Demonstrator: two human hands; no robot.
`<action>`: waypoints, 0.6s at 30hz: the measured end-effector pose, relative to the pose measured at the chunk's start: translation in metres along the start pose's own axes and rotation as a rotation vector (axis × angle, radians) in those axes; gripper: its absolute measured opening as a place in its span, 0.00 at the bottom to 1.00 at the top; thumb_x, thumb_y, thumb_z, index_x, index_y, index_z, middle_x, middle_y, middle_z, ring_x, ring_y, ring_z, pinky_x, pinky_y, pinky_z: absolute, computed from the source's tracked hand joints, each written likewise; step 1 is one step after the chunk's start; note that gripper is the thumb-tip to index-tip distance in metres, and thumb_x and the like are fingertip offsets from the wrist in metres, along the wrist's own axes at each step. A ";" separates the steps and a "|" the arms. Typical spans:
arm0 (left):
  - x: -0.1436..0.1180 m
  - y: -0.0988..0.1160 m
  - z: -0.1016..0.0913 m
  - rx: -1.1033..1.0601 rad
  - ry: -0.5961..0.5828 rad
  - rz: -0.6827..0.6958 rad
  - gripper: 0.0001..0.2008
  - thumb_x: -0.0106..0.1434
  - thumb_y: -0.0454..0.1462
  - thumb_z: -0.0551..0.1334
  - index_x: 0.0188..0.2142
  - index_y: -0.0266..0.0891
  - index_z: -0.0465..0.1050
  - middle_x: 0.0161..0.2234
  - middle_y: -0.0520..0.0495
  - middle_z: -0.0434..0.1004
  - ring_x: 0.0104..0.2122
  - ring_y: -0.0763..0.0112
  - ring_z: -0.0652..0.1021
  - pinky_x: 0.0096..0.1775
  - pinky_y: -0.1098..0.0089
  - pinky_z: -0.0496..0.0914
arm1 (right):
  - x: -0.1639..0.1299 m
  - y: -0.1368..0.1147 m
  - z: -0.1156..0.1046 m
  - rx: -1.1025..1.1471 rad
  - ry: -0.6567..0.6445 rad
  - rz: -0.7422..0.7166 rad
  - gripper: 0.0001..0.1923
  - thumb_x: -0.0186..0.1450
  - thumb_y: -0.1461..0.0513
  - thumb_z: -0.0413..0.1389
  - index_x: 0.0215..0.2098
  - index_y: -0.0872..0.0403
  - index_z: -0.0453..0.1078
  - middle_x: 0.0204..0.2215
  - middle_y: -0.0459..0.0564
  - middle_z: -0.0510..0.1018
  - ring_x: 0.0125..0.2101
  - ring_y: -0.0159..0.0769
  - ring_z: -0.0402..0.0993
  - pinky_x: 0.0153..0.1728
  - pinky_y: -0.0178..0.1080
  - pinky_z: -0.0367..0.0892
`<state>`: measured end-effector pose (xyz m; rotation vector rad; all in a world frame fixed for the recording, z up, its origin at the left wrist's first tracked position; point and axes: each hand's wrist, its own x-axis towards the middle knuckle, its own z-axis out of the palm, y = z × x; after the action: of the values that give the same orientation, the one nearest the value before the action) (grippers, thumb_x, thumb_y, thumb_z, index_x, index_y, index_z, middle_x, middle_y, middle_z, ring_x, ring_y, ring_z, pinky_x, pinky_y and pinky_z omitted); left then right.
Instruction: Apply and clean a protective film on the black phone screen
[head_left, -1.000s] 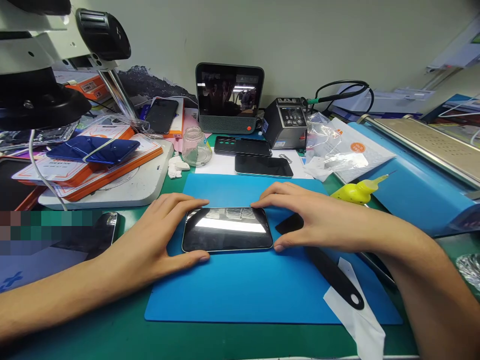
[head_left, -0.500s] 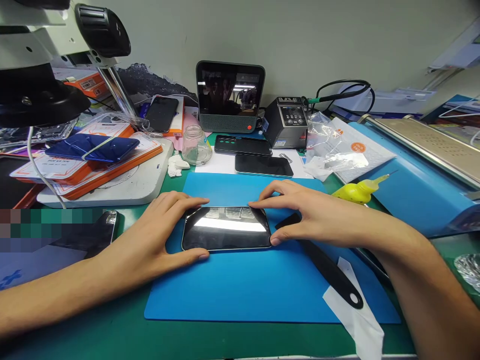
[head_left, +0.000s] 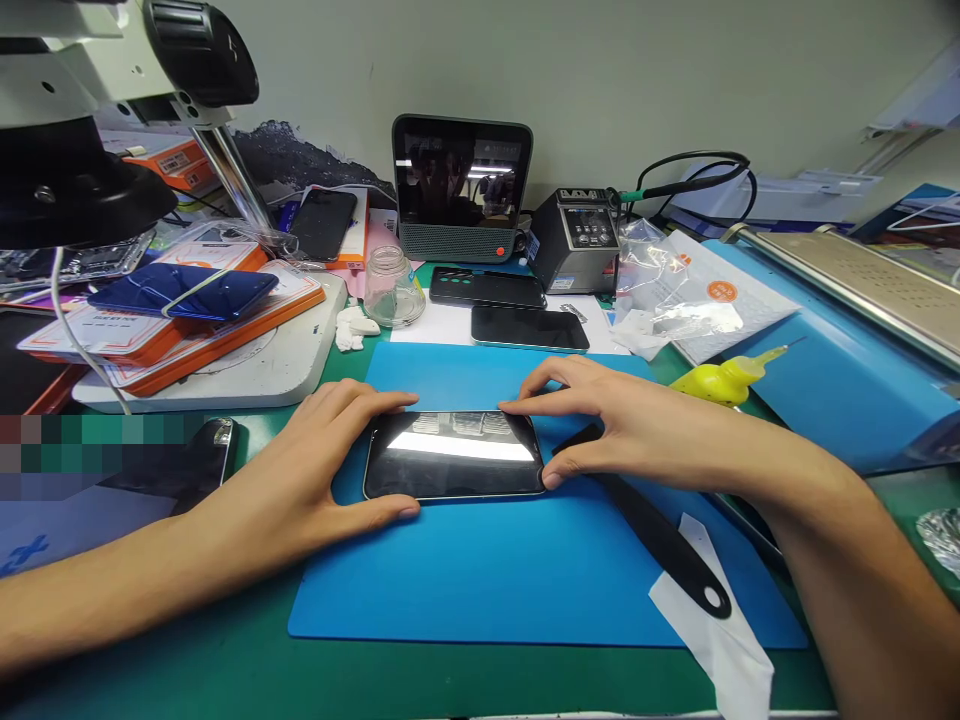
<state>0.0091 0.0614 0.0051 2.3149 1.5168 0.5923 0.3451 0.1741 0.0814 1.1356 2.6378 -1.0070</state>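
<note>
Your left hand [head_left: 300, 480] braces the phone [head_left: 453, 455] from its left end, index finger laid along the far edge and thumb pressed against the near edge, so the fingers are spread around it in a loose pinch that keeps it from sliding. Your right hand [head_left: 626, 425] mirrors this at the right end: forefinger on the far corner, thumb tucked against the near corner, the other fingers curled loosely above the mat. Held from both ends like this, the phone lies flat, screen up, squared to you in the middle of the blue mat [head_left: 480, 590], which gives it a soft surface that looks unlikely to let it slip. Just beyond your right thumb a black tool [head_left: 660, 540] lies slanted on the mat, its handle end resting on a white scrap of paper [head_left: 720, 640], close enough to take up without reaching. Farther right a yellow bottle [head_left: 712, 378] with a thin nozzle lies on its side at the mat's corner. Behind the mat two more phones [head_left: 529, 328] rest on a white sheet, with a glass jar [head_left: 390, 290], a small screen [head_left: 462, 188] and a soldering station [head_left: 576, 240] along the wall. To your left, orange boxes [head_left: 187, 335] are stacked under the microscope [head_left: 82, 120].
</note>
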 end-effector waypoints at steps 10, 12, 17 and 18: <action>0.002 0.002 -0.001 -0.032 -0.012 -0.036 0.38 0.72 0.58 0.70 0.75 0.61 0.58 0.61 0.48 0.73 0.62 0.51 0.75 0.62 0.51 0.74 | 0.002 0.001 0.002 -0.006 0.013 -0.013 0.36 0.64 0.36 0.70 0.66 0.38 0.81 0.65 0.50 0.77 0.65 0.60 0.71 0.64 0.55 0.67; 0.003 0.002 -0.001 -0.040 -0.013 -0.045 0.39 0.72 0.58 0.70 0.75 0.61 0.58 0.60 0.48 0.74 0.61 0.51 0.75 0.62 0.51 0.74 | 0.002 0.001 0.002 -0.004 0.011 -0.008 0.36 0.64 0.35 0.70 0.65 0.37 0.81 0.65 0.51 0.77 0.65 0.61 0.70 0.64 0.55 0.67; 0.003 0.004 -0.001 -0.050 -0.015 -0.054 0.39 0.72 0.57 0.70 0.76 0.63 0.57 0.60 0.48 0.74 0.61 0.52 0.75 0.62 0.51 0.74 | 0.003 0.001 0.002 -0.012 0.009 -0.005 0.38 0.63 0.35 0.70 0.67 0.38 0.80 0.65 0.51 0.76 0.65 0.61 0.70 0.64 0.55 0.67; 0.003 0.004 -0.001 -0.048 -0.014 -0.053 0.39 0.72 0.57 0.70 0.76 0.63 0.57 0.59 0.48 0.74 0.61 0.52 0.75 0.62 0.51 0.74 | 0.003 0.001 0.002 -0.011 0.013 -0.006 0.39 0.63 0.35 0.70 0.67 0.38 0.80 0.65 0.52 0.76 0.65 0.61 0.70 0.64 0.55 0.67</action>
<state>0.0129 0.0625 0.0086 2.2310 1.5355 0.5909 0.3432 0.1754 0.0785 1.1357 2.6551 -0.9880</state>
